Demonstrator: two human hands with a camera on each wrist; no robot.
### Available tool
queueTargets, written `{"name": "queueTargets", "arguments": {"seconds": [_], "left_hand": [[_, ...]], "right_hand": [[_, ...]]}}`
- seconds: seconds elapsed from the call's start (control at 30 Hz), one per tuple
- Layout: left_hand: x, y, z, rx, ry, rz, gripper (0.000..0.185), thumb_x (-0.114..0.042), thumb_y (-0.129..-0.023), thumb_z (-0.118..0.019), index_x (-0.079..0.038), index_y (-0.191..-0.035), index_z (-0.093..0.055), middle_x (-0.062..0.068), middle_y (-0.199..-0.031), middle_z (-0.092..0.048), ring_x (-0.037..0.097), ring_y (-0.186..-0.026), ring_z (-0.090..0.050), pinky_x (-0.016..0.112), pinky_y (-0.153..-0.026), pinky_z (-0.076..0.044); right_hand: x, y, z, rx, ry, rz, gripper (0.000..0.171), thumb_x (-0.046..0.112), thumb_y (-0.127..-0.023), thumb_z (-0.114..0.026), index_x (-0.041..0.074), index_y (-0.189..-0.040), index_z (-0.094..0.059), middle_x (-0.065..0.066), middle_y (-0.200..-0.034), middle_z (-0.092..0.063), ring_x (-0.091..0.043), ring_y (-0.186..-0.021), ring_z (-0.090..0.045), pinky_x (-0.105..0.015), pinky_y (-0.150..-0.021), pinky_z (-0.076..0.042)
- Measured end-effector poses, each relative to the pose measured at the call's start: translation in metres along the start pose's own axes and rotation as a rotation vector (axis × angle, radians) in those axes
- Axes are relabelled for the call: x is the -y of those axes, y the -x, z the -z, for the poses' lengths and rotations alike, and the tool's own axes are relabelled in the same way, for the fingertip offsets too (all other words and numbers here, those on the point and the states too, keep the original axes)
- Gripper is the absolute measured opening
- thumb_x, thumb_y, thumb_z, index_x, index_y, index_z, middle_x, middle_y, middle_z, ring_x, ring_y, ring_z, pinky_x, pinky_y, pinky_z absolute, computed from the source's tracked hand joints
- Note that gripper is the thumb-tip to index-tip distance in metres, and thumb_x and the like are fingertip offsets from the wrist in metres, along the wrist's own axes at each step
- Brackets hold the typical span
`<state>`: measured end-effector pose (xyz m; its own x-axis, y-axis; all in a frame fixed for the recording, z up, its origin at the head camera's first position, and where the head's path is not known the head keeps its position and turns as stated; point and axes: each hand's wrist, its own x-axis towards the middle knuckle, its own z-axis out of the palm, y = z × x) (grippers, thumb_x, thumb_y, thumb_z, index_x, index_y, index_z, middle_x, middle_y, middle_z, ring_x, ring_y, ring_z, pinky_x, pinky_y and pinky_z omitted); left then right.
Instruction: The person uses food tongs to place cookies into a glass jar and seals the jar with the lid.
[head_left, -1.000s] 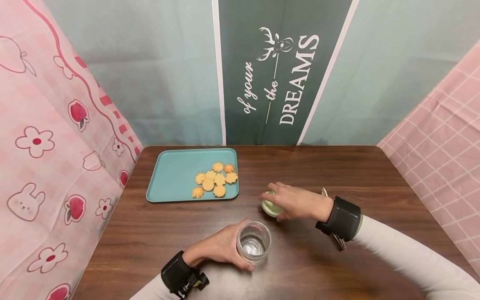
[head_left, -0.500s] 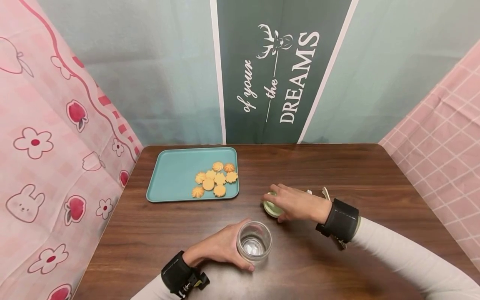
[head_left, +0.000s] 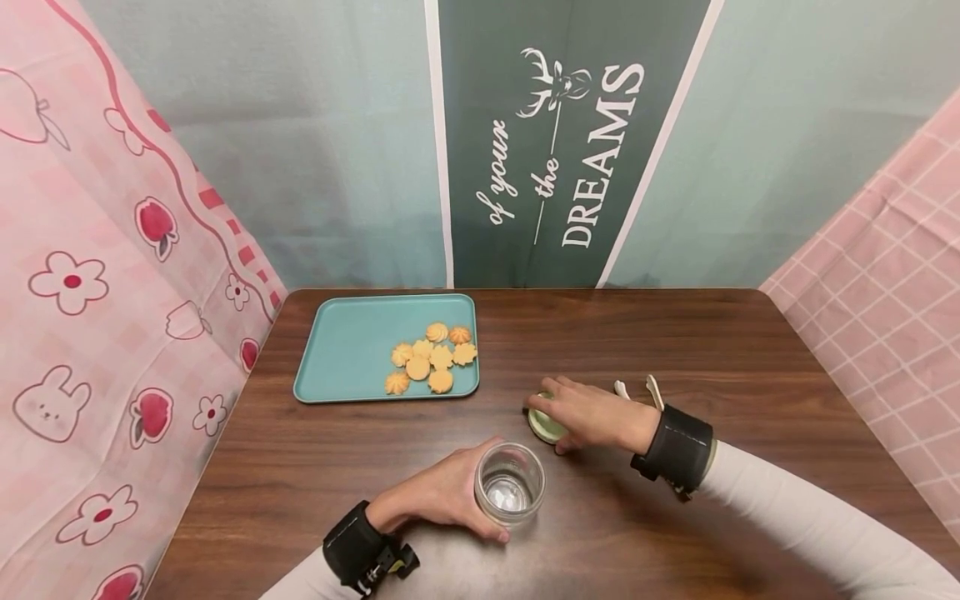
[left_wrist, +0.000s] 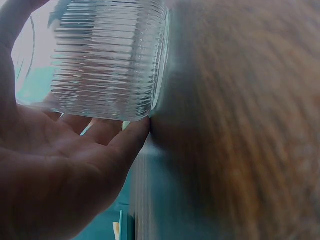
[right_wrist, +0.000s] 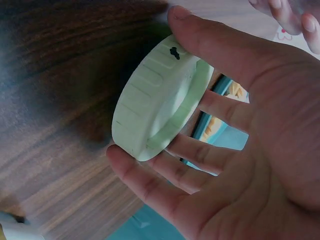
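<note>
My left hand point(head_left: 455, 486) curls round the side of a clear glass jar point(head_left: 510, 492), which stands upright and lidless on the table. Close up in the left wrist view, the jar's ribbed wall point(left_wrist: 105, 60) lies against my fingers. To the right and a little farther back, my right hand point(head_left: 592, 414) grips a pale green round lid point(head_left: 546, 427) from above. The right wrist view has this lid point(right_wrist: 145, 95) between thumb and fingers, its hollow side towards the palm and a small black mark on its ridged edge. It appears low at the tabletop; contact is unclear.
A teal tray point(head_left: 345, 350) at the back left carries several cookies point(head_left: 417, 367) on its right side. Two slender whitish ends point(head_left: 654, 390) of a partly hidden object show behind my right wrist. Curtains surround the wooden table point(head_left: 720, 342).
My right hand with the lid has shifted slightly right and nearer, and more of the whitish ends behind the wrist shows. My left hand and the jar have stayed in place.
</note>
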<state>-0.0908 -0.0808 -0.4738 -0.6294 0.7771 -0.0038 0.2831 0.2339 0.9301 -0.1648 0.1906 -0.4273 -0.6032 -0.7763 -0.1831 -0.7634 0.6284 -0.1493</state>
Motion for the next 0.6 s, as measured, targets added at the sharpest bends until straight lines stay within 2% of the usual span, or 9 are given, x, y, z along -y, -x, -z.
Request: {"name": "queueTargets", "arguments": {"seconds": [0.6], "left_hand": [[-0.0001,0.0005,0.0,-0.001,-0.014,0.005,0.081,-0.025,-0.07,-0.099,-0.028,-0.136,-0.052,0.001,-0.128,-0.069,0.013,-0.119,-0.066,0.029,-0.107,-0.051]], "right_hand": [[-0.0017,0.0015,-0.0082,-0.041,-0.012,0.022,0.074,0.022,-0.074,-0.098,0.004,-0.136,-0.06,-0.016,-0.121,-0.056,-0.035,-0.11,-0.061,-0.047,-0.088,-0.06]]}}
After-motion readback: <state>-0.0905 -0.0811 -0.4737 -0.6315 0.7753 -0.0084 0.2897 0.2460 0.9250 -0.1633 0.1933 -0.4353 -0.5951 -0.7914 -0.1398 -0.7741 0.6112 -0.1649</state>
